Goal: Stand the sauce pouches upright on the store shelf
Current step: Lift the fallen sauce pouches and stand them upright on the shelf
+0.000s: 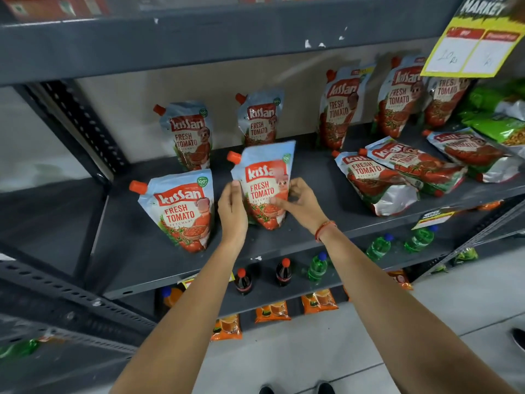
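Note:
A ketchup pouch (262,177) with a red spout stands upright mid-shelf on the grey shelf (159,265), held from both sides: my left hand (232,207) on its left edge, my right hand (298,201) across its lower right. Another pouch (181,211) stands upright just to the left. Two more stand behind, one (189,136) at the left and one (260,120) at the centre. Several upright pouches (339,108) line the back right. Three pouches lie flat on the right: one (375,182), a second (412,163) overlapping it, a third (473,156) farther right.
A yellow price sign (471,49) hangs from the upper shelf at right. Green snack bags (500,109) fill the far right of the shelf. Below are cola bottles (283,273), green bottles (379,247) and orange packets (318,301). A slotted upright post (82,126) bounds the left.

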`<state>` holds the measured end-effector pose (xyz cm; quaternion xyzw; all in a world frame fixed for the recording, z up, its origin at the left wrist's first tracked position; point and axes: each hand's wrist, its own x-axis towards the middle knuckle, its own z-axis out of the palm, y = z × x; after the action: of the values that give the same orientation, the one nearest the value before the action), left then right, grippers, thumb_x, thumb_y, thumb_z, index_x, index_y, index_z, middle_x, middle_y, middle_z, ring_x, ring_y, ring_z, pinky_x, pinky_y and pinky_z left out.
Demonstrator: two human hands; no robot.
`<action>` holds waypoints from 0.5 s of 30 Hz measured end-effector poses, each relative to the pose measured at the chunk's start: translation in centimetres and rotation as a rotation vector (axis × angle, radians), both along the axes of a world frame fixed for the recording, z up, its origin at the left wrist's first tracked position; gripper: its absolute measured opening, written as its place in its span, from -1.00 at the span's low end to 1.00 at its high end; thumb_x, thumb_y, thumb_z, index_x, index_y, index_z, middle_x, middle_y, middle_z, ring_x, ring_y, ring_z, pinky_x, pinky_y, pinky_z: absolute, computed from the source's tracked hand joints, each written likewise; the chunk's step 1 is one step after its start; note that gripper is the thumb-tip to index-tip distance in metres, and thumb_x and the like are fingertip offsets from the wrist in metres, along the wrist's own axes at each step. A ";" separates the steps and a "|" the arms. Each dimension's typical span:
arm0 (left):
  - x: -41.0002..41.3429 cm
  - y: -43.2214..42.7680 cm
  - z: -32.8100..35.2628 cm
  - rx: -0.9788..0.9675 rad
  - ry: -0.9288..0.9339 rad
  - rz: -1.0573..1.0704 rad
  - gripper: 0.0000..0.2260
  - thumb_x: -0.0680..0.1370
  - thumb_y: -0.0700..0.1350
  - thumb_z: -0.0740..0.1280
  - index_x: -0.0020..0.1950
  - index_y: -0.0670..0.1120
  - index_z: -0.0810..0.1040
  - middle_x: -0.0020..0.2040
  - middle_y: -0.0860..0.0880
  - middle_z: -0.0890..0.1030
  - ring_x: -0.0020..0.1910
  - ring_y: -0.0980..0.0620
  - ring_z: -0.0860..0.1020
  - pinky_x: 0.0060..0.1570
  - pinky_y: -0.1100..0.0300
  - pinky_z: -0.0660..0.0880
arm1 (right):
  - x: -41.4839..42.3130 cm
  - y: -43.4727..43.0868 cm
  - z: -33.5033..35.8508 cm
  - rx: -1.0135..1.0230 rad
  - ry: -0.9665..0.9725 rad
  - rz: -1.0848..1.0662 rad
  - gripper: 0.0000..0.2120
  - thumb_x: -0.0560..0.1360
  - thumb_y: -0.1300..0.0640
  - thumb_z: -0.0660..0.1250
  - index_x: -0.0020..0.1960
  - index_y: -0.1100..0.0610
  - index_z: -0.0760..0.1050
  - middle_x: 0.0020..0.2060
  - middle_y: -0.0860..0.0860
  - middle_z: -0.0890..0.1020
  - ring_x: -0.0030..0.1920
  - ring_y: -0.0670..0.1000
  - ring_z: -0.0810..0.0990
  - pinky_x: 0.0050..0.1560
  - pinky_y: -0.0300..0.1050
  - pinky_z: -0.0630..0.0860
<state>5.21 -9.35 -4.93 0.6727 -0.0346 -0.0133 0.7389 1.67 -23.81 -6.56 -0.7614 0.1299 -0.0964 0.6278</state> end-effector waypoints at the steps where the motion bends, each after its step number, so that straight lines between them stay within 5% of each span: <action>1: -0.4 0.3 -0.6 0.017 -0.040 -0.035 -0.80 0.63 -0.04 0.10 -0.02 0.00 0.50 -0.10 0.08 0.58 -0.07 0.21 0.54 -0.11 0.38 0.49 | -0.4 -0.1 -0.8 0.011 0.001 -0.014 -0.69 0.38 0.17 0.48 -0.06 0.13 0.35 -0.08 -0.06 0.63 -0.10 -0.21 0.61 -0.17 -0.32 0.57; 6: -1.3 1.5 -3.0 0.215 -0.024 -0.220 -0.73 0.61 0.06 0.07 0.17 -0.03 0.43 0.09 0.06 0.56 0.11 0.16 0.50 0.04 0.35 0.42 | -1.4 -0.4 -2.2 0.010 0.024 0.050 -0.67 0.38 0.18 0.48 0.07 0.12 0.42 0.02 0.02 0.62 0.01 -0.11 0.61 0.02 -0.32 0.57; 9: -1.7 1.6 -3.6 0.378 0.003 -0.163 -0.60 0.61 0.13 0.03 0.32 -0.05 0.40 0.27 -0.04 0.51 0.27 0.02 0.43 0.30 0.08 0.35 | -1.8 -0.2 -2.5 0.001 0.039 0.073 -0.62 0.39 0.16 0.48 0.15 0.14 0.44 0.05 0.02 0.61 0.07 -0.03 0.59 0.10 -0.28 0.52; 15: -3.4 1.2 -2.9 0.430 -0.023 -0.021 -0.61 0.64 0.00 0.00 0.32 -0.19 0.39 0.18 -0.05 0.51 0.15 0.07 0.43 0.06 0.25 0.27 | -1.8 0.3 -2.2 -0.055 0.048 0.141 -0.61 0.38 0.11 0.48 0.15 0.13 0.44 0.11 0.09 0.62 0.10 0.01 0.60 0.12 -0.22 0.53</action>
<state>1.77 -8.11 -7.82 0.8146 -0.0465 -0.0204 0.5779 -0.14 -23.56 -8.81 -0.7878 0.0883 -0.0371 0.6084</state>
